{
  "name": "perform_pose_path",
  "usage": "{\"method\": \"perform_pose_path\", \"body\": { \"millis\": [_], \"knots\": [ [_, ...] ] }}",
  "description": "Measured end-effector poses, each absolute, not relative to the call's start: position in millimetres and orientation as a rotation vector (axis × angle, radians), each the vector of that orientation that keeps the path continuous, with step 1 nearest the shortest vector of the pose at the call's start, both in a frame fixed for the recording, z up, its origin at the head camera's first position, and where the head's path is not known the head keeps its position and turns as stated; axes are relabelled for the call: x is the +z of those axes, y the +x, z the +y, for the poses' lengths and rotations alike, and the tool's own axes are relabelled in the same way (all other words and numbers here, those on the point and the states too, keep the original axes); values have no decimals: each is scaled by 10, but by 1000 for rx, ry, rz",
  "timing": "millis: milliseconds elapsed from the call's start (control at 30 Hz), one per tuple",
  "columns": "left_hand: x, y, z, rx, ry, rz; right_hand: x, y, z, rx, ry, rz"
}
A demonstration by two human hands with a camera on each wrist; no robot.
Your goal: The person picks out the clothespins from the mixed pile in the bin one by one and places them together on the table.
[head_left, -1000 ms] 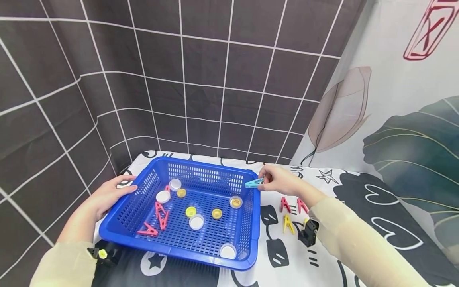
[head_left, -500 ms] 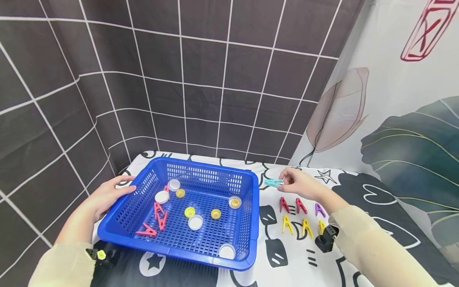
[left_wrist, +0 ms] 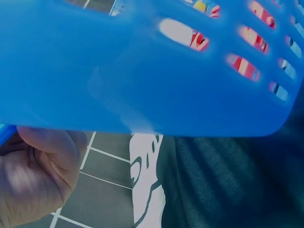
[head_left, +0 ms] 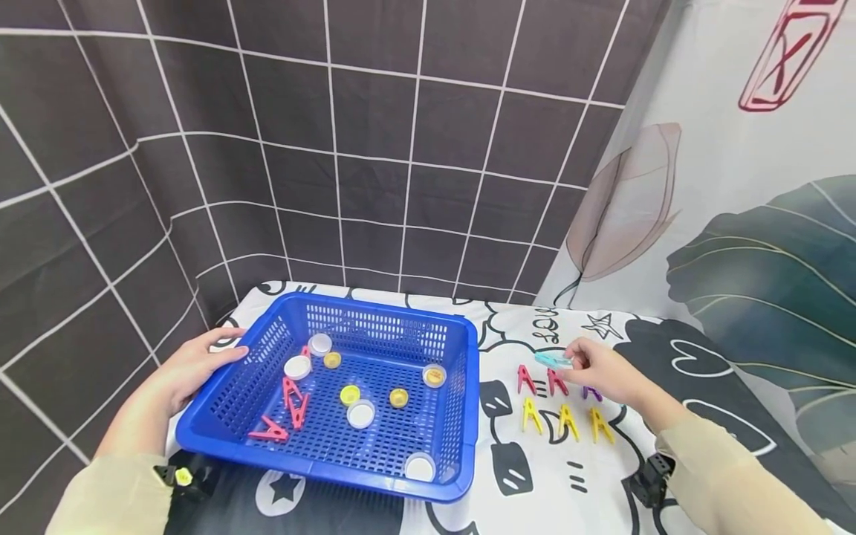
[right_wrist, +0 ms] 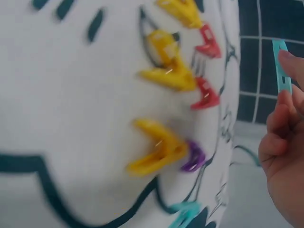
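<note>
A blue plastic basket (head_left: 324, 469) with slotted walls stands on the patterned cloth. My left hand (head_left: 194, 368) grips its left rim; in the left wrist view, the left hand (left_wrist: 40, 171) is partly hidden under the blue rim. My right hand (head_left: 605, 371) pinches a light blue clothespin (head_left: 551, 360) above the cloth, right of the basket. Below and beside it lie two red clothespins (head_left: 526, 380), a purple clothespin (head_left: 591, 393) partly behind the hand, and a row of three yellow clothespins (head_left: 566, 422). A teal clothespin (right_wrist: 184, 214) shows at the right wrist view's lower edge.
Inside the basket are white lids (head_left: 361, 414), yellow caps (head_left: 398, 398) and several pink-red clothespins (head_left: 270, 429). Behind the cloth (head_left: 548, 475) rises a dark tile-patterned curtain (head_left: 374, 186), with a leaf-printed white sheet (head_left: 622, 245) on the right.
My right hand has moved right from the basket's right rim, carrying the light blue clothespin over the row of clothespins. The left hand has stayed on the rim.
</note>
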State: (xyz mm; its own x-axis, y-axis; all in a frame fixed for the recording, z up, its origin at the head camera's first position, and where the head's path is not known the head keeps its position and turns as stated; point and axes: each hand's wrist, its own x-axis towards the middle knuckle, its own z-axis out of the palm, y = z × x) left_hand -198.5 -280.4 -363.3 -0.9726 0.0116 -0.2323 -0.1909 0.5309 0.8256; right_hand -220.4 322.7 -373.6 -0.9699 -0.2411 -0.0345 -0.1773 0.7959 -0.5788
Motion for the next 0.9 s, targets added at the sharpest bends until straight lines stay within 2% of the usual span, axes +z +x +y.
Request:
{"method": "perform_pose_path", "body": {
  "millis": [200, 667, 900],
  "knots": [
    [-3654, -1992, -2810, 1432, -150, 2553, -3899, -1995, 3394, -842, -161, 2910],
    [-3670, -1983, -2825, 1494, -138, 2533, -4129, -1546, 3805, -707, 42, 3017],
    [-3658, -1989, -2803, 1478, -141, 2546, -4248, -1443, 3900, -758, 193, 2980]
  ]
}}
